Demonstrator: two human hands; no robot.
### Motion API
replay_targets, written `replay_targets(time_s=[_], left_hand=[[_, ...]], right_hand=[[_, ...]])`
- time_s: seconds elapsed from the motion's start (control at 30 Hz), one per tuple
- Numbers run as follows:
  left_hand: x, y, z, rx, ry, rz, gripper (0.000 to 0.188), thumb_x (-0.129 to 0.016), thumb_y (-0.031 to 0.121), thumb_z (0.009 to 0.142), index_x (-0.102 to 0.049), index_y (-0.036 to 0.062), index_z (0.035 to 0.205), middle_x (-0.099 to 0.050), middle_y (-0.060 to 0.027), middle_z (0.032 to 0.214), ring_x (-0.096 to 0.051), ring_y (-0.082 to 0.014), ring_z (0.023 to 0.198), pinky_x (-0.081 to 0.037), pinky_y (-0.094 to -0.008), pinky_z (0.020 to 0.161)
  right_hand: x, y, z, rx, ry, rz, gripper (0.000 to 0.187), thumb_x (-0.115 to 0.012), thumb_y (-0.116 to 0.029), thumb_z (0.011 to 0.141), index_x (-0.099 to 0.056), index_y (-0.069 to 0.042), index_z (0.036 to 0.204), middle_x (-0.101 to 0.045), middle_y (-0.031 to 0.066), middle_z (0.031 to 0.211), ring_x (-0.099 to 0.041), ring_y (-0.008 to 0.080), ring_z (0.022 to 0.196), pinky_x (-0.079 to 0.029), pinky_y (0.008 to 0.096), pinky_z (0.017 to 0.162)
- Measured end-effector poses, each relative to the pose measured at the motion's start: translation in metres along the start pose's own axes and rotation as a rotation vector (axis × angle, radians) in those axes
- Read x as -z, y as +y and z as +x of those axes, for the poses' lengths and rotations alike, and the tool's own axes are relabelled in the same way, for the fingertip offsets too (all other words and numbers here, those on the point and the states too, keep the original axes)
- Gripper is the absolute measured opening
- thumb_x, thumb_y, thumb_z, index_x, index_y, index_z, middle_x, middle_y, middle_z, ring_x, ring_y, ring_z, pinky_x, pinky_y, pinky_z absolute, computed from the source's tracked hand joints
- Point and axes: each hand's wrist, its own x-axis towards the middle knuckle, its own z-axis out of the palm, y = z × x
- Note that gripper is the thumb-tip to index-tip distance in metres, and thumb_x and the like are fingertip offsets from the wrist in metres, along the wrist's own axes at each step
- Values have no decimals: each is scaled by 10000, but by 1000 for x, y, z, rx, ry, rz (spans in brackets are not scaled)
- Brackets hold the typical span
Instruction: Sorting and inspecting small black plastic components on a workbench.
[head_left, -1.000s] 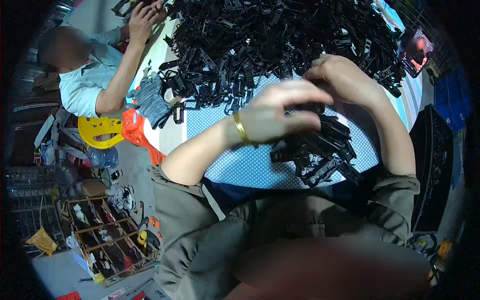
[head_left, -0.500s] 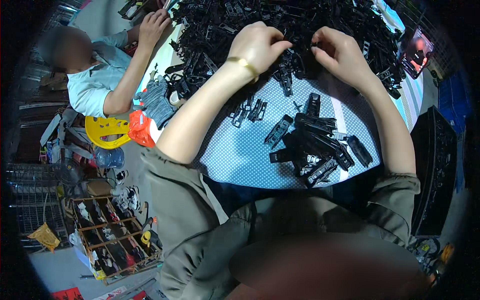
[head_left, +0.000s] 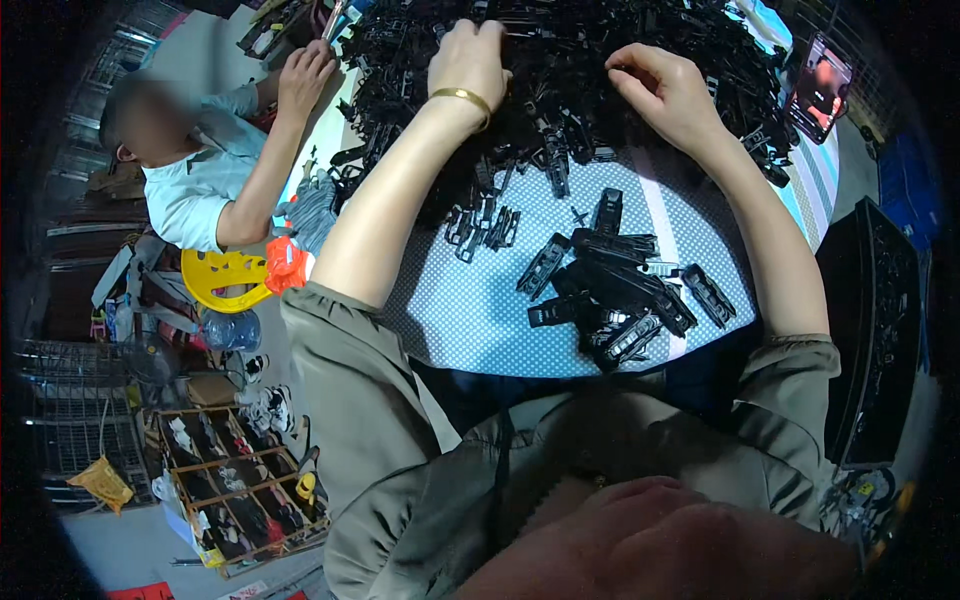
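Note:
A big heap of black plastic parts (head_left: 560,50) covers the far side of the table. My left hand (head_left: 470,68), with a gold bracelet at the wrist, reaches into the heap; its fingertips are hidden among the parts. To its right, my right hand (head_left: 665,92) hovers at the heap's near edge with thumb and fingers curled together. Whatever sits in that pinch is too dark to make out. Nearer to me lies a smaller pile of long black clip-like parts (head_left: 615,275). A few loose pieces (head_left: 480,228) rest left of it.
The table (head_left: 450,320) has a pale dotted cover and a curved front edge. A phone (head_left: 820,90) stands at the far right. Another person (head_left: 190,180) sits at the left with a hand on the table. A yellow stool (head_left: 215,285) and a shoe rack (head_left: 235,480) are at the left.
My left hand has moved left and farther into the heap, away from my right hand. My right hand has shifted slightly left. The view has shifted a little.

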Motion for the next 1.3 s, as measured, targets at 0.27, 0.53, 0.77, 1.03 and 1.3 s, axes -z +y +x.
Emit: replay_targets(time_s=[0.27,0.53,0.77,1.03,1.3], left_hand=[[-3,45,-16,-137,-225,-40,206,-551,158,731,-606,15,868,-540,-156,940,-538,-282,880,-471,-353,756],[6,55,-27,-81,-237,-161,237,-586,184,708,-608,31,888,-517,-150,959,-528,-292,882,-457,-358,777],[24,28,-39,-29,126,-670,232,-562,32,740,-618,81,960,-551,-58,755,-555,-153,651,-446,-250,579],[40,35,-85,555,-424,-1923,418,-418,-60,798,-347,-71,1209,-531,-200,1017,-591,-247,891,-503,-289,800],[30,28,-96,552,-326,-1995,392,-429,59,877,-311,-57,1232,-522,-171,1031,-571,-197,903,-495,-288,814]], right_hand=[[-6,-6,0,-320,-129,263,202,-616,-188,786,-576,-8,870,-568,11,695,-518,57,599,-435,195,530],[-14,-1,-2,-107,73,222,227,-644,-203,753,-620,-14,877,-603,48,737,-556,96,588,-451,205,554],[-3,-23,0,-472,32,776,213,-605,-210,800,-593,-15,885,-594,16,775,-529,54,581,-423,164,535],[-23,-51,-16,-289,-67,563,126,-632,-140,769,-605,-20,797,-570,-4,687,-534,54,611,-438,180,559],[-25,-62,-20,-409,-99,520,92,-627,-87,756,-605,1,775,-575,6,689,-523,57,605,-423,183,555]])
